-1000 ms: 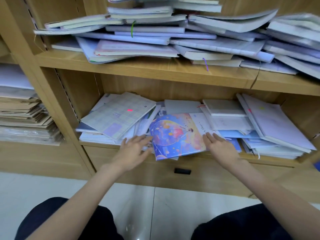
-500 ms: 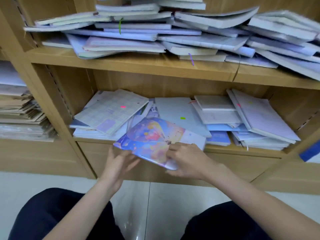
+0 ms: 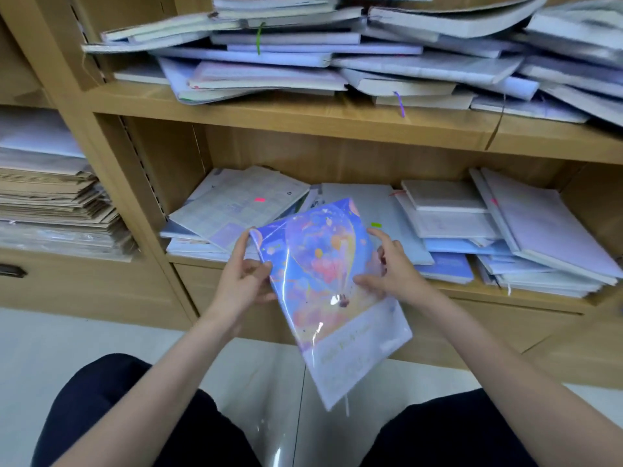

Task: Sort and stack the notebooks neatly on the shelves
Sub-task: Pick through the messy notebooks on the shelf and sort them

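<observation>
Now both hands on the glossy notebook [image 3: 323,281]: left hand [image 3: 241,281] and right hand [image 3: 392,271] fingers curled around opposite edges

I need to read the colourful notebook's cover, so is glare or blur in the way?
Head view: white glare streaks cross the glossy notebook held by the left hand and right hand; its lower text is blurred; the upper shelf bows from wide-angle distortion.

We see a glossy blue-violet notebook [image 3: 323,281] printed with a pink and orange balloon, its lower part white. A pale grid-patterned notebook [image 3: 242,205] carries a pink sticker. The shelves [image 3: 303,119] are light tan woodgrain; trousers [image 3: 101,416] are dark navy.
</observation>
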Motion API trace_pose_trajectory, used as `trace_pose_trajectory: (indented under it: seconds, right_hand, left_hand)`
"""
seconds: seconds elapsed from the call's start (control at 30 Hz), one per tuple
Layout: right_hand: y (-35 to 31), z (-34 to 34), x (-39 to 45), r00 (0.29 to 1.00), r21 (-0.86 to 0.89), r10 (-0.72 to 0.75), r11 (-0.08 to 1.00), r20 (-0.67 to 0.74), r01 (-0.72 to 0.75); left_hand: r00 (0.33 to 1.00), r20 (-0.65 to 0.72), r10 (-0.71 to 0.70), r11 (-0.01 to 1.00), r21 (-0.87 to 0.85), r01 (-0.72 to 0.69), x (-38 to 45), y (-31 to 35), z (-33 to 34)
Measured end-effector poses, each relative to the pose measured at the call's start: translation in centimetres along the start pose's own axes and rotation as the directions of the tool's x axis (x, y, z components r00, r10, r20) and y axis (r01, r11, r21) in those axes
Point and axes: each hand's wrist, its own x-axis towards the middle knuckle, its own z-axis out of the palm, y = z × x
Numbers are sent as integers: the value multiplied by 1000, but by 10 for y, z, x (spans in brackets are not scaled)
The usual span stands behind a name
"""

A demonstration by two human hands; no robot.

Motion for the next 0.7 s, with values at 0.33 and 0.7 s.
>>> trace_pose_trajectory:
  seconds: [0.33,0.7]
  right_hand:
    - [-15,-12,-29,928,765,252,526,275,-370]
    - [-83,-23,81,902,847,338,529,-267,53]
  left_hand:
    - [974,136,-184,978,-75,195,42,26,-13]
    - [977,209,-34,989,145,4,70,39,-30]
